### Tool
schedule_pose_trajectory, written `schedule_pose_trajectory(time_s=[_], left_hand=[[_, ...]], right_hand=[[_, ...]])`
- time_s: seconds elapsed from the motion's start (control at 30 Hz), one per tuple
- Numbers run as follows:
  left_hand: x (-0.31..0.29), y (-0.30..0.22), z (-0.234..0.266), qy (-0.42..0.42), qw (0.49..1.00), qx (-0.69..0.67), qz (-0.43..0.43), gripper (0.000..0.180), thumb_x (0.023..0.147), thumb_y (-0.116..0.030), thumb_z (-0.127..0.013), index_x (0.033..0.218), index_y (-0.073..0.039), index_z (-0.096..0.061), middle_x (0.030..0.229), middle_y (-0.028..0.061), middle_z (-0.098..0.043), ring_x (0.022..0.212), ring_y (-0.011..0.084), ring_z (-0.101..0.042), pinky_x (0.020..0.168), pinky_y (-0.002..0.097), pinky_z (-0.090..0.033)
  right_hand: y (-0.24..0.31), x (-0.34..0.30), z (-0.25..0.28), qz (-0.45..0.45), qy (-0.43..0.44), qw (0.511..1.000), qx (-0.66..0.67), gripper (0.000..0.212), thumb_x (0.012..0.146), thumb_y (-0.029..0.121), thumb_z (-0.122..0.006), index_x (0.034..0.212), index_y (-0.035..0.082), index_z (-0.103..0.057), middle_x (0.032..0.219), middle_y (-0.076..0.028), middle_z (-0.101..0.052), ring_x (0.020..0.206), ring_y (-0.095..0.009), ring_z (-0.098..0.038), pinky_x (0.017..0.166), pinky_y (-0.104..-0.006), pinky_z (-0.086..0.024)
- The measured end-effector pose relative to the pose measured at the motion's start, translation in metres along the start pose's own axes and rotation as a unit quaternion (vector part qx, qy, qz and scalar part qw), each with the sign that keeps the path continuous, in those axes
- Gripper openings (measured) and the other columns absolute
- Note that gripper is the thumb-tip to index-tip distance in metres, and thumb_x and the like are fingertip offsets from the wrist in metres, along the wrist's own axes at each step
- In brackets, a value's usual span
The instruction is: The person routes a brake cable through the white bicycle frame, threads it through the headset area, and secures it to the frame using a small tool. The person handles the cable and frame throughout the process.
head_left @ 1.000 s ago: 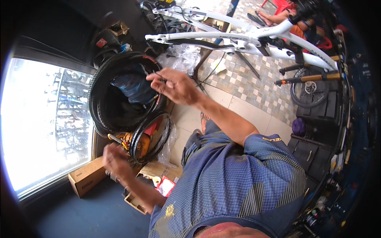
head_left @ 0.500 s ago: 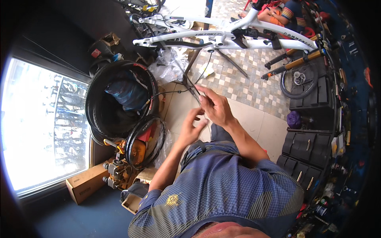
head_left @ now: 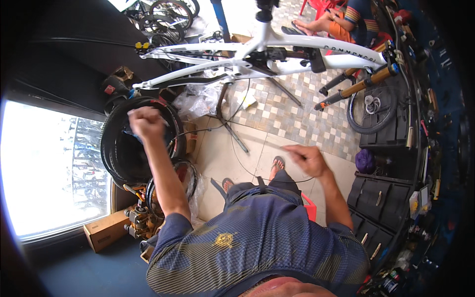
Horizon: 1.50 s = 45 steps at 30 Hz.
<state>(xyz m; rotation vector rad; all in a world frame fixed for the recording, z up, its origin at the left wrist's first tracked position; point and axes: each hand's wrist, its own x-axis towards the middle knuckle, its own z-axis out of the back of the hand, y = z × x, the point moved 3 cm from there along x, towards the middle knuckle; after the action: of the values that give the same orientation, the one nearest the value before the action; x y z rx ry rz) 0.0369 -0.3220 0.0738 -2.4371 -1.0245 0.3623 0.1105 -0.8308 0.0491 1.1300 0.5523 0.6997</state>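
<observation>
1. A thin dark cable (head_left: 284,181) curves in front of my legs, reaching just below my right hand (head_left: 307,161); I can't tell whether I grip it.
2. Another black cable (head_left: 198,130) droops in a bend below the white bicycle frame (head_left: 346,62), toward the tyres.
3. The black tyres (head_left: 107,143) sit nested beneath my blurred, curled left hand (head_left: 147,123); contact is unclear.

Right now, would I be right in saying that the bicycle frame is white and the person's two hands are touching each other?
Not quite: the head view shows the left hand well apart from the right hand, not touching it. The bicycle frame is white, as you say.
</observation>
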Motion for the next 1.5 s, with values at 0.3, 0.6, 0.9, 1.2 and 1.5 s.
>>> schedule_pose_trajectory(time_s=[0.3, 0.6, 0.9, 1.2, 1.5], left_hand=[[-0.006, 0.124, 0.105, -0.146, 0.941, 0.289, 0.102, 0.045, 0.095, 0.000, -0.055, 0.136, -0.014, -0.043, 0.088, 0.0066, -0.062, 0.057, 0.0102, -0.047, 0.047, 0.0249, -0.040], [-0.158, 0.420, 0.048, 0.384, 0.569, 0.606, 0.402, 0.092, 0.104, -0.071, -0.021, 0.092, -0.004, -0.083, 0.113, 0.0156, -0.077, 0.116, 0.0277, -0.068, 0.091, 0.0417, -0.053], [-0.272, 0.533, -0.022, 0.607, 0.425, 0.561, 0.369, 0.053, 0.107, -0.038, -0.041, 0.096, -0.009, -0.084, 0.126, 0.0211, -0.071, 0.135, 0.0405, -0.052, 0.118, 0.0390, -0.037], [-0.305, 0.725, -0.097, 0.535, 0.426, 0.668, 0.293, 0.082, 0.090, -0.042, -0.077, 0.155, -0.006, -0.043, 0.141, 0.0309, -0.056, 0.117, 0.0401, -0.065, 0.097, 0.0475, -0.054], [-0.405, 0.709, -0.029, 0.418, 0.504, 0.635, 0.409, 0.081, 0.096, -0.065, -0.057, 0.153, -0.007, -0.048, 0.142, 0.0246, -0.060, 0.132, 0.0389, -0.057, 0.110, 0.0467, -0.046]], right_hand=[[-0.043, -0.063, 0.123, 0.002, -0.190, 0.963, -0.190, 0.032, 0.089, 0.001, -0.068, 0.120, 0.009, -0.074, 0.083, -0.012, -0.074, 0.065, -0.022, -0.070, 0.063, -0.0313, -0.054], [-0.107, -0.186, 0.136, -0.227, -0.271, 0.903, -0.246, 0.024, 0.091, 0.031, -0.071, 0.086, 0.007, -0.073, 0.070, -0.013, -0.068, 0.065, -0.034, -0.067, 0.062, -0.0432, -0.051], [-0.243, -0.355, 0.183, -0.315, -0.490, 0.796, -0.162, 0.037, 0.097, 0.034, -0.067, 0.079, 0.002, -0.069, 0.064, -0.014, -0.062, 0.058, -0.026, -0.061, 0.056, -0.0388, -0.044], [-0.330, -0.377, 0.447, -0.030, -0.630, 0.773, 0.069, 0.029, 0.108, 0.024, -0.057, 0.124, 0.002, -0.066, 0.079, 0.006, -0.055, 0.063, -0.002, -0.043, 0.057, -0.0209, -0.036], [-0.235, -0.196, 0.654, 0.124, -0.492, 0.816, 0.276, 0.027, 0.109, 0.025, -0.056, 0.125, 0.005, -0.064, 0.070, 0.006, -0.047, 0.058, -0.002, -0.040, 0.051, -0.0207, -0.032]])
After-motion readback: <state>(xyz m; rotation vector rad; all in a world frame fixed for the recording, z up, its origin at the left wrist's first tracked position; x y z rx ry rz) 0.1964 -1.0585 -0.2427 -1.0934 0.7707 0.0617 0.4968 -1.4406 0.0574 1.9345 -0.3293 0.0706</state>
